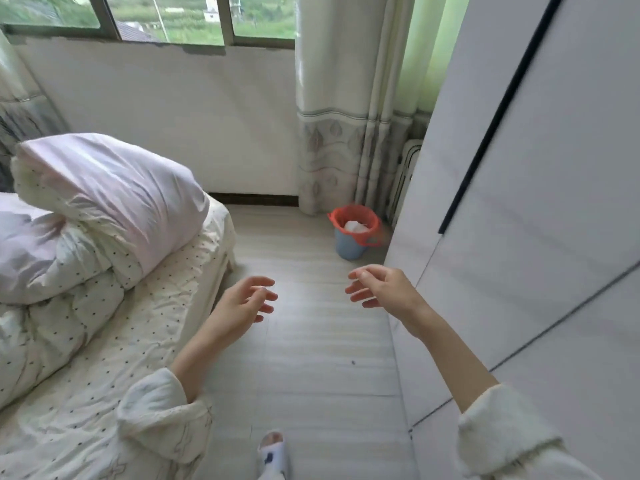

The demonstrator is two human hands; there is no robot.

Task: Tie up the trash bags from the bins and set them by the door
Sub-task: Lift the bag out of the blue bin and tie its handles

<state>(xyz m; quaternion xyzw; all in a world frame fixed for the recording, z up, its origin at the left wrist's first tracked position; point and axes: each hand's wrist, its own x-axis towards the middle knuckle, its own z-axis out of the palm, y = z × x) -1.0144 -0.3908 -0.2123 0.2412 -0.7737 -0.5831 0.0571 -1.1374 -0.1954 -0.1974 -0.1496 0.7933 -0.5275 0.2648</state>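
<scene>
A small blue bin [349, 245] stands on the floor in the far corner, by the curtain and the wardrobe. An orange-red trash bag [353, 214] lines it and folds over its rim, with white crumpled paper [356, 226] inside. My left hand [244, 304] and my right hand [381, 289] are held out in front of me over the floor, well short of the bin. Both hold nothing, with fingers loosely curled and apart.
A bed [114, 341] with a rolled quilt [86, 216] fills the left side. A white wardrobe [536, 220] lines the right. A patterned curtain [343, 133] and a radiator [407, 178] stand behind the bin. A pale floor strip [311, 341] runs between bed and wardrobe. My slippered foot [273, 452] shows below.
</scene>
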